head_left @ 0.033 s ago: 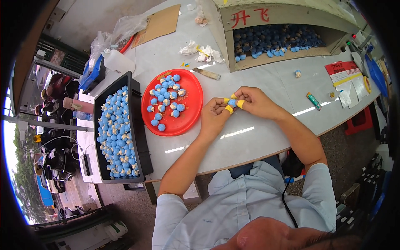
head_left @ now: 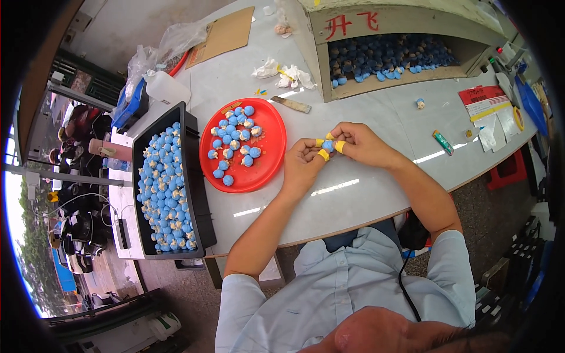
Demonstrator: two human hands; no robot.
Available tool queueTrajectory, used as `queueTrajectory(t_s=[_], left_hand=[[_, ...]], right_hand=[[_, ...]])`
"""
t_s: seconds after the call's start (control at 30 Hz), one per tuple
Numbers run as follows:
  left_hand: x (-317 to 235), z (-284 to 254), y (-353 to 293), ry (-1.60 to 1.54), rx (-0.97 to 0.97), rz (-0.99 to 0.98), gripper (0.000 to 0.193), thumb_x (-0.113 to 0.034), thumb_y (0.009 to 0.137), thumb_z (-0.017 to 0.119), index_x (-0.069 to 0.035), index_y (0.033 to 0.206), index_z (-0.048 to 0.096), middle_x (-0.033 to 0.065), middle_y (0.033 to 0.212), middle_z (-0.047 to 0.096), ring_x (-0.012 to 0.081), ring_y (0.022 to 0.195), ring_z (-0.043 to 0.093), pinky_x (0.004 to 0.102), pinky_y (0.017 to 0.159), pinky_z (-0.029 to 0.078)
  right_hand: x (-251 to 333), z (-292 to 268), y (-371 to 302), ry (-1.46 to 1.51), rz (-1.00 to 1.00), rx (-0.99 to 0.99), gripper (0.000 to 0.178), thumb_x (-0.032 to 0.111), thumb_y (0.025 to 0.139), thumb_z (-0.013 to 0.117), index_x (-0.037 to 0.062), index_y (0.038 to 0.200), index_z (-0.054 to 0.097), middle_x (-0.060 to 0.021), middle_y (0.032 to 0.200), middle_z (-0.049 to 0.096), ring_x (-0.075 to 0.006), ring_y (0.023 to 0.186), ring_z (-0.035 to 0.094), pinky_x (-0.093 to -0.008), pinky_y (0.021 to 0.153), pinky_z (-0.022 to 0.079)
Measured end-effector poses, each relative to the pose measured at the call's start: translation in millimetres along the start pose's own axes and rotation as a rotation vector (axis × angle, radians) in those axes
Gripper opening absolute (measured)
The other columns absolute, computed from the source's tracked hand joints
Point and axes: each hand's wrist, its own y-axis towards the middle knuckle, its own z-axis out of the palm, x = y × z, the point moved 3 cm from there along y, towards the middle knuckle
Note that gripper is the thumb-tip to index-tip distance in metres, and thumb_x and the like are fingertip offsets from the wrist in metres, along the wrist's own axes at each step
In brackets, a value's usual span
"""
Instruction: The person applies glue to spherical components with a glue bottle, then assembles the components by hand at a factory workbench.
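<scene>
Between the fingertips of both hands, above the grey tabletop (head_left: 276, 217), is a small blue ball-like piece (head_left: 328, 145). My left hand (head_left: 302, 165) is closed on it in a pinch from the left. From the right, the thumb and fingers of my right hand (head_left: 366, 145) pinch the same piece. Yellow tape wraps several fingertips on both hands. To the left of my left hand lies a round red tray (head_left: 266, 165) with several blue balls that have cream-coloured tufts. The fingers cover much of the held piece, so its detail is hidden.
A black bin (head_left: 203, 206) full of similar balls stands left of the tray. A wooden box (head_left: 385, 78) at the back holds many blue pieces. A flat blade tool (head_left: 292, 105), crumpled tissue (head_left: 268, 68), one loose ball (head_left: 420, 104) and a green tube (head_left: 442, 142) lie on the table.
</scene>
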Motion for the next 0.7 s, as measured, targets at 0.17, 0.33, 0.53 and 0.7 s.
queueTrajectory(t_s=[0.17,0.33,0.53,0.7], left_hand=[[-3.7,-1.3,-1.0,0.001,-0.006,-0.067,0.020,0.005,0.086,0.057,0.009,0.105,0.051,0.0157,0.100,0.063,0.0180,0.090,0.065,0.0276,0.080,0.056],[-7.5,-0.1,-1.9,0.007,-0.008,-0.079,0.020,0.004,0.087,0.058,0.009,0.105,0.051,0.0156,0.100,0.063,0.0182,0.089,0.066,0.0275,0.080,0.056],[-9.4,0.5,-2.0,0.010,-0.014,-0.092,0.020,0.005,0.086,0.059,0.009,0.104,0.051,0.0165,0.099,0.063,0.0190,0.090,0.066,0.0275,0.079,0.056],[-4.4,-4.1,-1.1,-0.018,0.009,-0.054,0.016,0.006,0.085,0.059,0.010,0.100,0.053,0.0175,0.100,0.064,0.0194,0.090,0.067,0.0269,0.080,0.055]], right_hand=[[-3.1,-1.2,2.4,0.044,-0.014,0.013,0.019,0.002,0.088,0.052,-0.0025,0.107,0.055,-0.0046,0.091,0.060,-0.0056,0.073,0.054,-0.0200,0.058,0.046],[0.4,-0.3,1.5,0.049,-0.007,0.013,0.019,0.001,0.088,0.052,-0.0027,0.107,0.055,-0.0050,0.091,0.060,-0.0058,0.071,0.054,-0.0200,0.057,0.046],[-2.5,-1.5,0.8,0.066,0.015,0.023,0.018,0.001,0.089,0.052,-0.0029,0.106,0.055,-0.0053,0.090,0.060,-0.0061,0.069,0.054,-0.0204,0.057,0.047],[-2.6,0.1,1.0,0.044,0.016,0.027,0.014,0.000,0.089,0.053,-0.0023,0.103,0.056,-0.0055,0.089,0.060,-0.0065,0.068,0.054,-0.0206,0.056,0.047]])
